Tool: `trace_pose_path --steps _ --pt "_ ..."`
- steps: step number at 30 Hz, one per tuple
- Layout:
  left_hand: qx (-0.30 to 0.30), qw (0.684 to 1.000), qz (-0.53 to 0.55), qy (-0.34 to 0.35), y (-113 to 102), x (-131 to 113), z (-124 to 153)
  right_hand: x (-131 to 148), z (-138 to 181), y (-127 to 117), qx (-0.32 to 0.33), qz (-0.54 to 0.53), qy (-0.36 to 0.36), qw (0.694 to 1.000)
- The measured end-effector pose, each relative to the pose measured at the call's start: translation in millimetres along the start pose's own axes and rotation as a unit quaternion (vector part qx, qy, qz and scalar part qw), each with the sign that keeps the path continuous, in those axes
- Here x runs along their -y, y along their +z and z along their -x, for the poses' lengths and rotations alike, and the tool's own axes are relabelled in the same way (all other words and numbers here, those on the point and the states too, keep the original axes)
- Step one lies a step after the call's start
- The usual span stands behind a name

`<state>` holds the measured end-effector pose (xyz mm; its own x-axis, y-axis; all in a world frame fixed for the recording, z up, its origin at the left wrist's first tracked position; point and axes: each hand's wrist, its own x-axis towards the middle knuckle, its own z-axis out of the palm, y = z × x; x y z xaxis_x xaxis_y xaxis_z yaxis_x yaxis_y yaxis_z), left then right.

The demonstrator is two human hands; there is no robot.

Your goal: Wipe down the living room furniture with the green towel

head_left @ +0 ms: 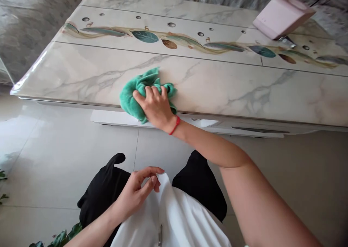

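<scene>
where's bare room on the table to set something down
The glossy marble-patterned tabletop lies bare left of the crumpled green cloth, and between cloth and pale pink box. Crowded: under the right hand, and by the box.

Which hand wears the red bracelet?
The right hand, on the green cloth: its wrist has the red bracelet, while the left hand shows a bare wrist.

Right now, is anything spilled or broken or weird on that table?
Nothing looks spilled or broken. The green cloth under the right hand just droops over the near edge of the table.
</scene>
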<state>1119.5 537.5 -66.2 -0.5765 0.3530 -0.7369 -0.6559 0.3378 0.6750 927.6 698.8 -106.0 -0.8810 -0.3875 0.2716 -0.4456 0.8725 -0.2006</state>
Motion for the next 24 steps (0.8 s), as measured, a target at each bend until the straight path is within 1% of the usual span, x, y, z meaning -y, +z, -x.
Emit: trace_pose_path --steps 1,2,3,5,8,10,11,13,15,18,20,21,24 --pt "-0.001 1.000 -0.002 -0.003 0.1 -1.0 -1.0 2.2 -3.0 1.8 -0.007 -0.003 -0.010 1.000" --pt "-0.001 1.000 -0.004 -0.008 0.0 -2.6 -2.1 -2.8 0.9 1.0 -0.010 -0.002 -0.018 1.000" --pt "0.000 1.000 -0.005 -0.012 -0.1 -4.5 -3.2 -14.5 11.4 -2.5 -0.010 0.002 -0.022 1.000" --pt "0.004 1.000 -0.003 -0.021 -0.3 -8.9 -4.5 -54.8 47.4 -16.6 -0.002 0.015 -0.024 1.000" --pt "0.018 1.000 0.004 -0.023 0.5 -14.1 -4.1 -132.2 112.4 -43.5 -0.002 0.051 -0.019 0.998" --pt "0.031 0.999 0.002 -0.021 1.2 -15.0 -2.6 -173.4 142.3 -56.3 -0.013 0.069 -0.021 0.997" --pt "0.038 0.999 -0.002 -0.020 1.1 -14.7 -1.6 -186.6 150.3 -59.8 -0.016 0.071 -0.021 0.997" --pt "0.045 0.999 -0.008 -0.018 -1.0 -12.9 0.6 -196.7 153.0 -60.8 -0.022 0.064 -0.018 0.998" --pt "0.037 0.999 -0.008 -0.020 -5.8 -10.4 2.9 -188.1 143.6 -55.7 -0.027 0.063 -0.015 0.998" --pt "0.010 1.000 0.009 -0.022 -14.2 -7.5 6.1 -153.8 119.3 -42.2 -0.063 0.072 -0.025 0.995" --pt "0.004 1.000 0.022 -0.019 -17.4 -6.5 7.6 -120.5 95.9 -31.3 -0.072 0.065 -0.023 0.995" --pt "0.007 1.000 0.027 -0.016 -17.8 -6.0 8.0 -100.6 80.5 -25.7 -0.064 0.055 -0.021 0.996" --pt "0.024 0.999 0.029 -0.007 -15.0 -4.5 5.9 -29.4 20.2 -9.3 -0.011 0.012 -0.037 0.999"
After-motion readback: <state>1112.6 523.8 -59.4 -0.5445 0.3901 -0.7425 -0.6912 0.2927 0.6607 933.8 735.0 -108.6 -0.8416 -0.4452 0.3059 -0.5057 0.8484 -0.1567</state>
